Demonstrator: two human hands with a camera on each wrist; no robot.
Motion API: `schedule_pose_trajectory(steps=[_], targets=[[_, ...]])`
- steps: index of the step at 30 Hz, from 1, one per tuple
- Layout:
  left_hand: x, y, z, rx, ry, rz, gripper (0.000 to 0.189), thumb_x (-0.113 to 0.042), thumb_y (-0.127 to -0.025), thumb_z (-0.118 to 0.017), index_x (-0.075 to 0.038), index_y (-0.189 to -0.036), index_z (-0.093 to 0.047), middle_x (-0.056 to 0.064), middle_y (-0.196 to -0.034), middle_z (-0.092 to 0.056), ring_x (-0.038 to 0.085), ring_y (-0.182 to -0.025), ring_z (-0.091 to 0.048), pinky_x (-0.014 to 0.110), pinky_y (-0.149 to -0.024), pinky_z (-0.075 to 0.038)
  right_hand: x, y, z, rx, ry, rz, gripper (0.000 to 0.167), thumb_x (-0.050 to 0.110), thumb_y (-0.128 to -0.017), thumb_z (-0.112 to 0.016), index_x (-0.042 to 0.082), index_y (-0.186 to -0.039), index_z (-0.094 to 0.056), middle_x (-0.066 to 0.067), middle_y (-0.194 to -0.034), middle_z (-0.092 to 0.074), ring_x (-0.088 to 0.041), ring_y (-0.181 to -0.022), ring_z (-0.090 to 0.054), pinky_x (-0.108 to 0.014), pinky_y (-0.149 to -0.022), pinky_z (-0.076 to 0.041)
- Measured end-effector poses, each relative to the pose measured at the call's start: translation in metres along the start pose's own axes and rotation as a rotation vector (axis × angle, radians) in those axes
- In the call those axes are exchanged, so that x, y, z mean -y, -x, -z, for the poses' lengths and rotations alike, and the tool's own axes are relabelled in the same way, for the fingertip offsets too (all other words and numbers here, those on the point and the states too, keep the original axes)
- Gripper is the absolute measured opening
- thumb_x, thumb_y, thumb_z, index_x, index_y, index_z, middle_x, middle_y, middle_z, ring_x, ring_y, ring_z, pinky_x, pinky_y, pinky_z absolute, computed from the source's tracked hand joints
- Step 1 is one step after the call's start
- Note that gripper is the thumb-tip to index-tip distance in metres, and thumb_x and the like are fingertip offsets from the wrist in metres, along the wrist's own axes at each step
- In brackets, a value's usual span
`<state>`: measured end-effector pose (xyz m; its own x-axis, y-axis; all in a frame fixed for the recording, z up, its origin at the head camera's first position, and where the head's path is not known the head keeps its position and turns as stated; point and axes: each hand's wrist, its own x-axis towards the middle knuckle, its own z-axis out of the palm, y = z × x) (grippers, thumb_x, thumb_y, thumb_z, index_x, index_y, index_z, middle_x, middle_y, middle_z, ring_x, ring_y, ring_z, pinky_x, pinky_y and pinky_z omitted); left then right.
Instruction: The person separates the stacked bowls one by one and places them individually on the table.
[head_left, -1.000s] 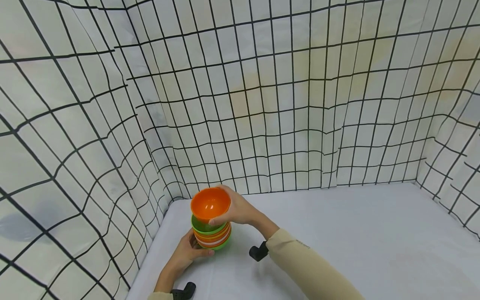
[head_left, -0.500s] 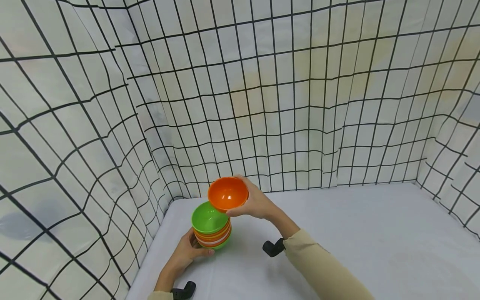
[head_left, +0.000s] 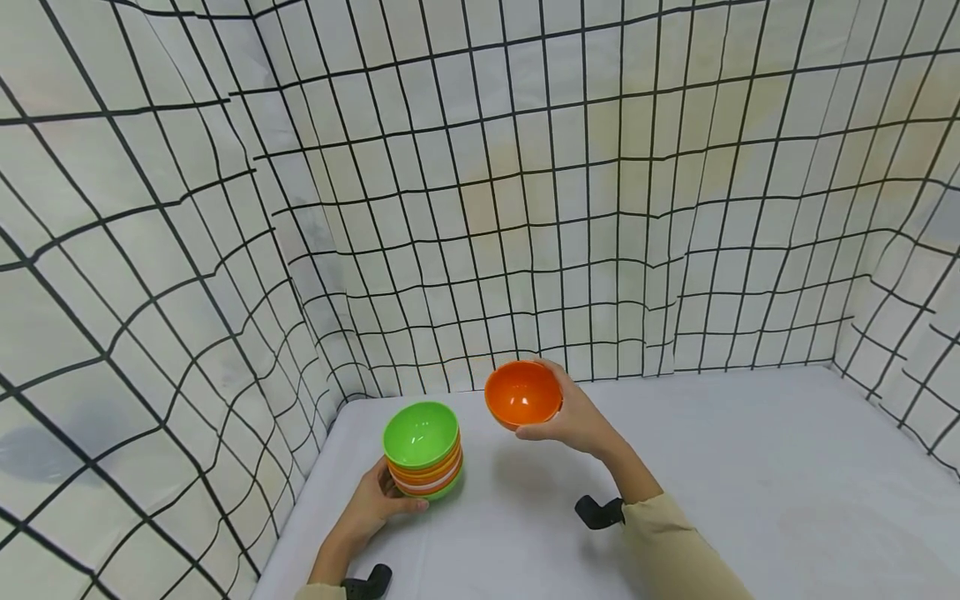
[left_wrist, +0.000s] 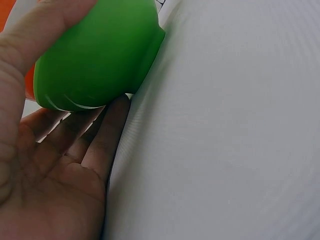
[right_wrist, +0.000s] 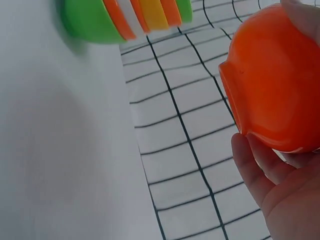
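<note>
An orange bowl point(head_left: 522, 393) is held in the air by my right hand point(head_left: 579, 419), thumb near its front and fingers round the far side. The right wrist view shows its rounded outside and foot. To the left, a stack of nested bowls point(head_left: 425, 477) stands on the table, with a green bowl point(head_left: 422, 435) on top and orange, yellow and white rims below. My left hand point(head_left: 372, 502) grips the stack low down, thumb in front and fingers at the left side. At its bottom sits another green bowl point(left_wrist: 100, 55), its foot on the tabletop.
A white table point(head_left: 712, 467) extends to the right of the bowls. White walls with a black grid point(head_left: 585, 208) stand behind the table and along both sides. Each wrist wears a black camera mount point(head_left: 600, 512).
My right hand has lifted the orange bowl off the stack and carried it right, uncovering the green bowl on top. The left hand and the stack have stayed in place.
</note>
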<state>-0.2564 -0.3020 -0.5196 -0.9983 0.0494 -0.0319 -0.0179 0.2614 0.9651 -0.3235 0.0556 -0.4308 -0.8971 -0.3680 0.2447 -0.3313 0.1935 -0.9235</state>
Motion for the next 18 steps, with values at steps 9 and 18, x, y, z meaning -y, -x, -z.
schedule_pose_trajectory(steps=[9, 18], targets=[[0.000, 0.000, 0.000, 0.010, 0.029, 0.009, 0.092, -0.004, -0.068, -0.093, -0.015, -0.147, -0.047, 0.007, -0.144, -0.060, 0.028, -0.139, -0.054, 0.027, -0.115, -0.049, -0.022, 0.019, 0.025, -0.027, 0.018, -0.054, 0.111, 0.030, -0.069, -0.095, 0.021, -0.157, -0.029, -0.002, -0.151, -0.047, -0.033, -0.132, -0.048, -0.044, -0.099, -0.060], [-0.001, 0.001, 0.000, 0.023, 0.040, 0.013, 0.092, -0.003, -0.069, -0.093, -0.016, -0.148, -0.046, 0.008, -0.145, -0.059, 0.028, -0.139, -0.054, 0.017, -0.107, -0.051, -0.026, 0.024, 0.047, -0.079, 0.032, -0.034, 0.109, 0.029, -0.070, -0.095, 0.021, -0.157, -0.030, -0.004, -0.150, -0.048, -0.036, -0.132, -0.049, -0.047, -0.099, -0.060]])
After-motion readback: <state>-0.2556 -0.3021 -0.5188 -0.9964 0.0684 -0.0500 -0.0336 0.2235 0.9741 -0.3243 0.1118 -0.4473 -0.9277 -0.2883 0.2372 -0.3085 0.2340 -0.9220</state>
